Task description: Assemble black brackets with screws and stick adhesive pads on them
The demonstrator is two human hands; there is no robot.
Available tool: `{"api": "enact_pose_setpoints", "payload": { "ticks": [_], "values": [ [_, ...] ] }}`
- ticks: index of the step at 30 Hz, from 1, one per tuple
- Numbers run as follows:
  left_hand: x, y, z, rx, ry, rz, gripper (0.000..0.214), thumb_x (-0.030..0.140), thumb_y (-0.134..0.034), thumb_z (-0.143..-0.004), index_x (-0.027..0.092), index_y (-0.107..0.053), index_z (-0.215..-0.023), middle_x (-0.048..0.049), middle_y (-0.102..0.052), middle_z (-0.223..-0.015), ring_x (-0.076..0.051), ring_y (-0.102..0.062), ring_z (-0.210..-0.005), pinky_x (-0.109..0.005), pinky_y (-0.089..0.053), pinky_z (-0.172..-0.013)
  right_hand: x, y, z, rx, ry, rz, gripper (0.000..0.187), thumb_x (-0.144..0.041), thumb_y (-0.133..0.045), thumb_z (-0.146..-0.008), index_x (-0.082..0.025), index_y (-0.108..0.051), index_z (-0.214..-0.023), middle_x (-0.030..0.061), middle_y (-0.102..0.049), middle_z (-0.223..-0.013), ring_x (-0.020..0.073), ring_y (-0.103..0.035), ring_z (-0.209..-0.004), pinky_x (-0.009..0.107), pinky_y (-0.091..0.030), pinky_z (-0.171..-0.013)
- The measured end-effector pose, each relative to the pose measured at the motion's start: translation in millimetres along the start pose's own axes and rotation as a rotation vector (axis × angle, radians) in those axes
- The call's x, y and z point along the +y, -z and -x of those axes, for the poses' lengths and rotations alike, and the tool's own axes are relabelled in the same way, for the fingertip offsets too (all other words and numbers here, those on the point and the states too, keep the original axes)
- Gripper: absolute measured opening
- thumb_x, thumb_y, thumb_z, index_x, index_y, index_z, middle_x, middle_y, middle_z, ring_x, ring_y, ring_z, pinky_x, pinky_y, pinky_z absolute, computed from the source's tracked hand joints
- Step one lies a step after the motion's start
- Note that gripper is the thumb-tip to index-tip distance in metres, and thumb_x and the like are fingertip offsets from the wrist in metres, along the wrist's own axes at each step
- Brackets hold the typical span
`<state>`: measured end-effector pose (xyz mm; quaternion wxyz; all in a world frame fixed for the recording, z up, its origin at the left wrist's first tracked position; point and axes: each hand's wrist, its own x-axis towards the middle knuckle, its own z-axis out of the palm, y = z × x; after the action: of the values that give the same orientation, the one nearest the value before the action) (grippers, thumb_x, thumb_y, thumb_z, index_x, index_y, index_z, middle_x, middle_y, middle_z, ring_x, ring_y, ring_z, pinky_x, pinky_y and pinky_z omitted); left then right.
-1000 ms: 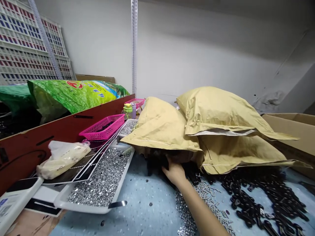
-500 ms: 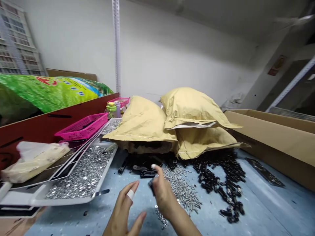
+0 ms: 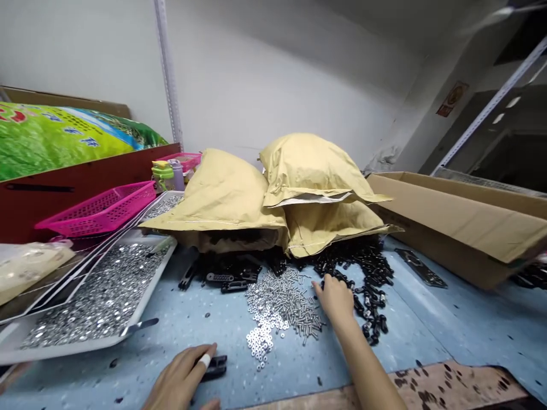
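Half a second earlier your two hands were close together in front of the silver pins, the right one with a dark piece at its fingers; by this moment they had parted, and a black slotted piece [image 3: 216, 367] lay at your left hand [image 3: 183, 373], low on the blue tabletop [image 3: 188, 319]. Your view had also swung right, bringing more of the cardboard box [image 3: 448, 210] and a worn brown patch [image 3: 461, 384] into sight. Your left hand was half curled, palm down, its fingers against the black piece and a white band [image 3: 205, 360] round one finger; whether they gripped it or only rested on it you could not tell. Your right hand [image 3: 337, 302] reached forward with the forearm slanting up from the lower edge, fingers bent and thumb out, between the heap of slim metal pins [image 3: 297, 299] and the glossy, rounded black fittings [image 3: 374, 313]; its fingertips were too hidden to show whether they held anything. Flat, shiny ring washers [image 3: 260, 339] spilled in front of the pins, and behind them longer black parts [image 3: 235, 273] lay below the creased yellow paper sack [image 3: 226, 191]
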<state>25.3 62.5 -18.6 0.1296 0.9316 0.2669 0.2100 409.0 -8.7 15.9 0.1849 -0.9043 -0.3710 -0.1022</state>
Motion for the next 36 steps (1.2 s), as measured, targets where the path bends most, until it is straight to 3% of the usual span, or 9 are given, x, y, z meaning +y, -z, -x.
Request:
{"api": "enact_pose_setpoints", "payload": {
  "ticks": [4,8,10,12,15,20,30,33,36],
  "values": [
    [24,3.9,-10,-0.110,0.178,0.046,0.038,0.024,-0.056,-0.085,0.024,-0.053,-0.124,-0.0081,-0.061,-0.107,-0.028,-0.057,-0.100,-0.044,-0.049,-0.086,6,-8,4,-0.023,-0.008,-0.045,0.015,-0.016,-0.051,-0.083,-0.012,-0.061,-0.093,0.0179,-0.065,-0.093,0.0318,-0.058,-0.095,0.045,-0.042,-0.080],
    [39,12.4,-24,-0.157,0.308,0.268,0.015,0.017,-0.046,-0.088,0.020,-0.054,-0.101,-0.0083,-0.057,-0.102,-0.025,-0.055,-0.098,-0.039,-0.046,-0.084,-9,8,32,-0.048,0.060,-0.240,0.023,-0.020,-0.050,-0.084,-0.013,-0.061,-0.103,0.0141,-0.062,-0.102,0.0237,-0.062,-0.085,0.038,-0.050,-0.075],
    [43,16.5,-27,-0.173,0.377,0.429,0.015,0.022,-0.046,-0.089,0.021,-0.047,-0.104,-0.0079,-0.057,-0.104,-0.023,-0.055,-0.098,-0.034,-0.045,-0.084,-29,19,62,-0.119,0.150,-0.427,0.019,-0.030,-0.049,-0.088,-0.020,-0.064,-0.096,0.0081,-0.063,-0.100,0.0186,-0.063,-0.080,0.030,-0.053,-0.068],
    [47,19.1,-28,-0.231,0.450,0.565,0.020,0.028,-0.050,-0.089,0.022,-0.043,-0.107,-0.0043,-0.060,-0.094,-0.020,-0.059,-0.087,-0.029,-0.046,-0.076,-55,28,97,-0.350,0.219,-0.942,0.020,-0.036,-0.054,-0.087,-0.022,-0.066,-0.094,0.0089,-0.064,-0.099,0.0194,-0.063,-0.075,0.030,-0.055,-0.058],
    [54,21.1,-27,-0.309,0.495,0.660,0.013,0.031,-0.051,-0.088,0.022,-0.048,-0.097,0.0016,-0.060,-0.077,-0.017,-0.059,-0.068,-0.025,-0.043,-0.062,-93,34,139,-0.482,0.301,-1.219,0.013,-0.028,-0.057,-0.087,-0.024,-0.067,-0.094,0.0063,-0.065,-0.096,0.0197,-0.063,-0.087,0.030,-0.055,-0.072],
    [64,23.2,-20,-0.239,0.405,0.630,0.010,0.033,-0.047,-0.091,0.023,-0.049,-0.093,-0.0010,-0.062,-0.094,-0.019,-0.057,-0.087,-0.027,-0.042,-0.073,-114,30,156,-0.455,0.473,-1.154,0.013,-0.015,-0.056,-0.085,-0.021,-0.065,-0.091,0.0044,-0.066,-0.090,0.0159,-0.063,-0.085,0.024,-0.051,-0.075],
    [67,25.2,-24,-0.193,0.166,0.406,0.023,0.031,-0.045,-0.093,0.020,-0.046,-0.072,0.0016,-0.056,-0.068,-0.015,-0.052,-0.063,-0.027,-0.033,-0.057,-94,35,161,-0.427,0.498,-1.000,0.013,-0.020,-0.053,-0.088,-0.022,-0.061,-0.100,0.0052,-0.067,-0.094,0.0176,-0.065,-0.085,0.027,-0.053,-0.075],
    [60,29.5,-27,-0.203,0.245,0.454,0.027,0.034,-0.044,-0.094,0.020,-0.048,-0.072,0.0019,-0.056,-0.066,-0.014,-0.051,-0.060,-0.026,-0.033,-0.055,-76,24,164,-0.361,0.436,-0.809,0.016,-0.024,-0.053,-0.089,-0.022,-0.057,-0.105,0.0063,-0.065,-0.093,0.0184,-0.064,-0.078,0.029,-0.053,-0.070],
    [51,33.8,-30,-0.198,0.390,0.513,0.020,0.038,-0.043,-0.094,0.020,-0.052,-0.089,0.0034,-0.055,-0.067,-0.014,-0.050,-0.058,-0.025,-0.034,-0.054,-70,11,168,-0.268,0.477,-0.585,0.009,-0.022,-0.048,-0.091,-0.021,-0.057,-0.090,0.0056,-0.060,-0.084,0.0205,-0.060,-0.076,0.032,-0.050,-0.067]
  ]
}}
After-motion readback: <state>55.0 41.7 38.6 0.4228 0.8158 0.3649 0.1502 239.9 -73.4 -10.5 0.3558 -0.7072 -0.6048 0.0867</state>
